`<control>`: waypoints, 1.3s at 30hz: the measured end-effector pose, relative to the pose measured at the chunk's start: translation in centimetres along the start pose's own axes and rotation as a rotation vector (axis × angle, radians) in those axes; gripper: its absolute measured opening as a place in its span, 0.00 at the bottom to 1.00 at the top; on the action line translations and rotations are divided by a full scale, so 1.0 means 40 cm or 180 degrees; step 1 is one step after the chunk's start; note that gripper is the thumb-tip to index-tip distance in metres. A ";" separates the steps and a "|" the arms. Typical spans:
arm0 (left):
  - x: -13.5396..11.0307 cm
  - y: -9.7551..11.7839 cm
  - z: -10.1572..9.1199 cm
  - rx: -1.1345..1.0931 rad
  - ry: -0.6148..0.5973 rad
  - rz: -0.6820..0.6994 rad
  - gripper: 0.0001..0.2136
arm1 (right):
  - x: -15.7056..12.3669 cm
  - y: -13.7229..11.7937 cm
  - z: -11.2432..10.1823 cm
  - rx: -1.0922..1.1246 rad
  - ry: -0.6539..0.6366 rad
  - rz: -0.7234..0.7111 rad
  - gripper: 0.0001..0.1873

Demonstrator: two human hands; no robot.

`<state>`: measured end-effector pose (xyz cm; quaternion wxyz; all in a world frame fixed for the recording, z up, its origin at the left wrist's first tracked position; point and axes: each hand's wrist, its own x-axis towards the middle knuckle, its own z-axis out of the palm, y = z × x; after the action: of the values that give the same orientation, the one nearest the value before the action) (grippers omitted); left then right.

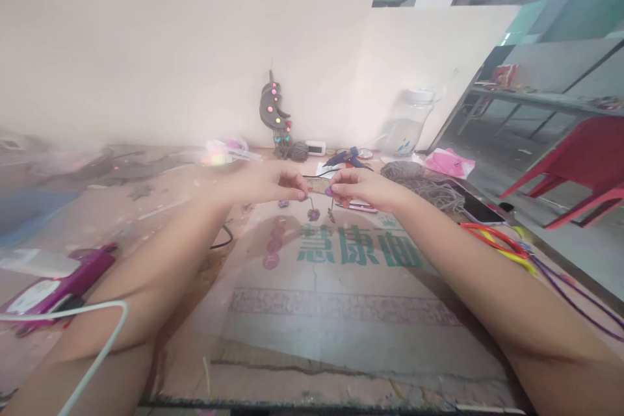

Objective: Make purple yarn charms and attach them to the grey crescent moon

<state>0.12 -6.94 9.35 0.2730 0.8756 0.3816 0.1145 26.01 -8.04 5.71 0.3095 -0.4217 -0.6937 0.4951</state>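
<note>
Both my hands are raised over the middle of the table, fingertips pinched and a small gap apart. Between the thumb and finger of my left hand [273,183] is the top of a short grey strand. A small grey flower piece with a purple centre [313,214] dangles from it. My right hand [358,187] pinches a similar short strand, with a small dark piece [331,215] hanging below. Purple spots show at both sets of fingertips, too small to make out. Another small purple-grey piece [283,203] lies just below my left hand.
A printed sheet [341,312] covers the table's front. Behind stand a grey crescent ornament [269,107], a glue gun [347,157] and a clear bottle [409,123]. Grey yarn [424,185], a phone [472,203] and coloured cords [502,244] lie right; a magenta power strip [90,273] lies left.
</note>
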 end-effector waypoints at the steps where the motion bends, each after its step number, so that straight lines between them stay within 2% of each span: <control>1: 0.000 0.002 0.001 -0.0021 0.0023 -0.0012 0.13 | 0.000 -0.001 0.003 -0.0014 0.0012 0.0013 0.11; 7: 0.003 0.003 0.005 -0.0048 0.0282 -0.0157 0.11 | -0.003 -0.010 0.025 -0.0101 0.0272 -0.0092 0.10; 15: 0.003 0.018 0.006 0.0175 0.0646 0.0107 0.11 | 0.014 0.014 0.047 -0.0188 0.0717 -0.0324 0.09; 19: -0.005 0.027 0.001 -0.0149 0.0607 -0.0036 0.12 | 0.018 0.027 0.076 -0.0185 0.0772 -0.0325 0.10; 24: -0.013 0.024 -0.007 -0.0397 0.0434 0.0254 0.11 | 0.024 0.043 0.129 -0.0330 0.0679 -0.0259 0.13; 27: -0.007 0.017 -0.005 -0.0481 0.0406 0.0408 0.10 | 0.040 0.058 0.146 -0.0491 0.0768 -0.0246 0.11; 30: 0.012 0.002 0.010 -0.0516 0.0391 0.0407 0.11 | 0.059 0.073 0.135 -0.0636 0.0943 -0.0229 0.10; 33: 0.039 -0.019 0.040 -0.0626 0.0479 0.0322 0.12 | 0.065 0.081 0.105 -0.0625 0.1032 -0.0252 0.17; 36: 0.069 -0.038 0.080 -0.1013 0.0697 0.0177 0.11 | 0.058 0.077 0.079 -0.0514 0.0890 -0.0301 0.29; 37: 0.078 -0.043 0.093 -0.1235 0.0780 0.0162 0.12 | 0.053 0.075 0.075 -0.0510 0.0803 -0.0319 0.31; 39: 0.095 -0.054 0.117 -0.1284 0.0800 0.0191 0.12 | 0.045 0.070 0.074 -0.0594 0.0632 -0.0350 0.29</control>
<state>3.32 -4.78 4.24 0.3892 0.7932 0.3558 0.3046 23.46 -7.25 2.12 0.3627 -0.4569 -0.7248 0.3665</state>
